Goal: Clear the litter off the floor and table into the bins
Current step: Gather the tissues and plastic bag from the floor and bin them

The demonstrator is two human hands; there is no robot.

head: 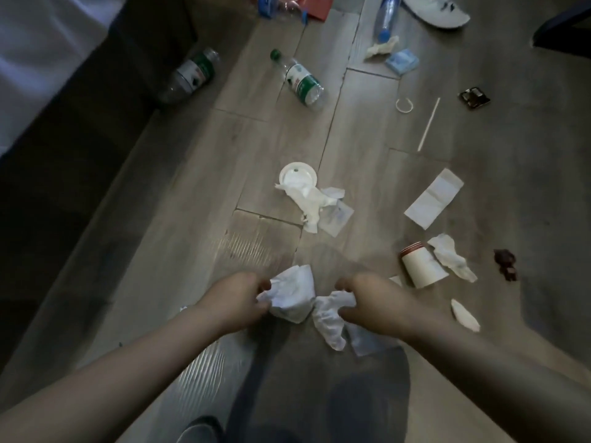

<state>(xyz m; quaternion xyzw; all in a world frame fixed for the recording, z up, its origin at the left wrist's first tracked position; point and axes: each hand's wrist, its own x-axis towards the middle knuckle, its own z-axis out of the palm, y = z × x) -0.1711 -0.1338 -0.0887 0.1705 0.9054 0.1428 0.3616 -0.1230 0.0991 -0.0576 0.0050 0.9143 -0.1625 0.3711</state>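
My left hand (238,295) grips a crumpled white tissue wad (289,294) low over the wooden floor. My right hand (367,297) pinches another crumpled white tissue (329,318) that hangs down beside the first. Litter lies ahead: a white plastic lid (297,176) with a tissue (311,203) draped from it, a flat paper slip (433,198), a tipped paper cup (420,265) beside a tissue (451,255), and a small white scrap (465,314).
Two green-labelled bottles (302,79) (190,75) lie farther off, with a blue-capped bottle (387,17), a blue packet (402,60), a white ring (404,105), a stick (428,124), dark wrappers (474,98) (506,263). A bed edge (48,75) runs along the left. No bin shows.
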